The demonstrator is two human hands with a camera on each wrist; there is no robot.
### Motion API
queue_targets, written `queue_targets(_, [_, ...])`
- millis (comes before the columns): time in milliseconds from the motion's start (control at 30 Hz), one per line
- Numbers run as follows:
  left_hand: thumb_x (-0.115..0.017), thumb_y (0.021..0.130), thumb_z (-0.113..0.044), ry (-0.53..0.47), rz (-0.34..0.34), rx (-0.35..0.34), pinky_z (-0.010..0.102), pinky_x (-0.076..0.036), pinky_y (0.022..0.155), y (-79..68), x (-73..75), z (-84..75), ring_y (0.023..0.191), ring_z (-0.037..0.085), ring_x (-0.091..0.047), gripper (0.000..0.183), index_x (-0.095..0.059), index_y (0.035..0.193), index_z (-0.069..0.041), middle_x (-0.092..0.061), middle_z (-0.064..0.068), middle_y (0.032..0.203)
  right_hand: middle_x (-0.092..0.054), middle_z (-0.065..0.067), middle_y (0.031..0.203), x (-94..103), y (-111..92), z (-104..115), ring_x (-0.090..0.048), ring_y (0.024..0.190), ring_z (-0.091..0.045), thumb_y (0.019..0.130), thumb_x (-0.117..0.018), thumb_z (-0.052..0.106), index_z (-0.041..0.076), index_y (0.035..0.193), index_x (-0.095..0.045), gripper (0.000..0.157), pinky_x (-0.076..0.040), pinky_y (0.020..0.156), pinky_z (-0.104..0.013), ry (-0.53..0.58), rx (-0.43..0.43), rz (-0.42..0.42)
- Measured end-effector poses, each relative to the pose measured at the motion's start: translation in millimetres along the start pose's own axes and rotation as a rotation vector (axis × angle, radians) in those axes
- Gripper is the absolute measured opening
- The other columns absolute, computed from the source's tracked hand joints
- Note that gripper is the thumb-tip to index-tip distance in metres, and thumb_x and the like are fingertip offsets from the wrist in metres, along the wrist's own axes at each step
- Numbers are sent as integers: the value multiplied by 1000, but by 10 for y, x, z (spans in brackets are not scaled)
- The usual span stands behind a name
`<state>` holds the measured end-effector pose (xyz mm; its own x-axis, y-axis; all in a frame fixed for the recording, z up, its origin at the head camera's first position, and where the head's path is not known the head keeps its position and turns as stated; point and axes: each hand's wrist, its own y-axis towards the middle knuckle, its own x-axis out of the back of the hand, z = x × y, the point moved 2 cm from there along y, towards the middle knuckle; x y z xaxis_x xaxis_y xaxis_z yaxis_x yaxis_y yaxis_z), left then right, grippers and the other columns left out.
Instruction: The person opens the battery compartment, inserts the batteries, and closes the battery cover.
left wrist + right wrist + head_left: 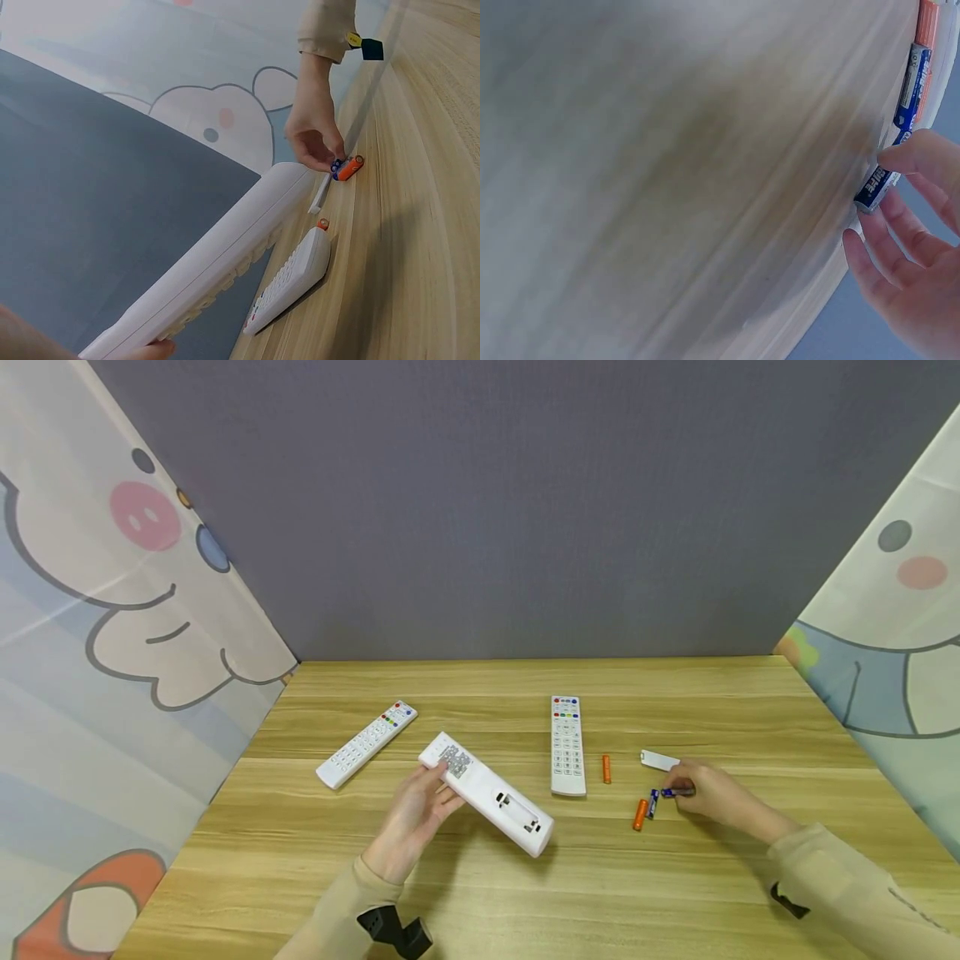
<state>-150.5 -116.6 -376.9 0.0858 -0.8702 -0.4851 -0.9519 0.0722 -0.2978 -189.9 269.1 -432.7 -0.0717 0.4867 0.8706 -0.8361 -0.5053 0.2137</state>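
My left hand (411, 822) holds a white remote control (477, 787) above the table, its back turned up and its battery compartment uncovered. No battery shows in that compartment. Down at the right, my right hand (714, 797) pinches a blue battery (874, 187) between thumb and fingers, at the tabletop. Just left of those fingers lie a second blue battery (653, 803) and an orange battery (640, 814), side by side. A white battery cover (658, 761) lies behind them, close to the right fingertips.
A white remote (567, 747) lies face up mid-table, with another orange battery (607, 768) to its right. Another face-up remote (366, 745) lies slanted at the left. A grey panel (480, 527) rises at the wooden table's (337, 860) back edge.
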Motion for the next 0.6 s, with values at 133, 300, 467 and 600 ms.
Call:
queue_targets(133, [-36, 94, -8, -3, 4, 2, 41, -40, 95, -3, 2, 0, 98, 23, -52, 44, -22, 134, 5, -43, 15, 117, -51, 9, 71, -10, -5, -2, -43, 62, 1, 61, -67, -9, 11, 75, -60, 26, -41, 49, -19, 24, -36, -18])
queue_targets(300, [-36, 94, -7, -8, 4, 4, 41, -40, 94, -3, 4, -2, 97, 22, -53, 44, -22, 134, 5, -45, 13, 114, -55, 6, 75, 17, 9, 41, -47, 65, 0, 65, -65, -8, 10, 80, -61, 23, -44, 52, -20, 83, -106, -5])
queue_targets(467, [-34, 94, -6, -25, 18, 9, 44, -37, 97, 1, -4, -7, 96, 23, -53, 44, -21, 134, 5, -45, 12, 111, -58, 3, 78, 60, 22, 138, -51, 70, -5, 71, -64, -5, 9, 87, -61, 21, -48, 57, -21, 121, -160, 27])
queue_targets(600, [-34, 94, -6, -26, 25, 11, 46, -36, 98, 6, -7, -11, 96, 24, -53, 44, -19, 135, 5, -45, 12, 111, -59, 3, 80, 74, 38, 239, -53, 71, -5, 71, -65, -5, 7, 89, -61, 22, -49, 59, -22, 127, -157, 5])
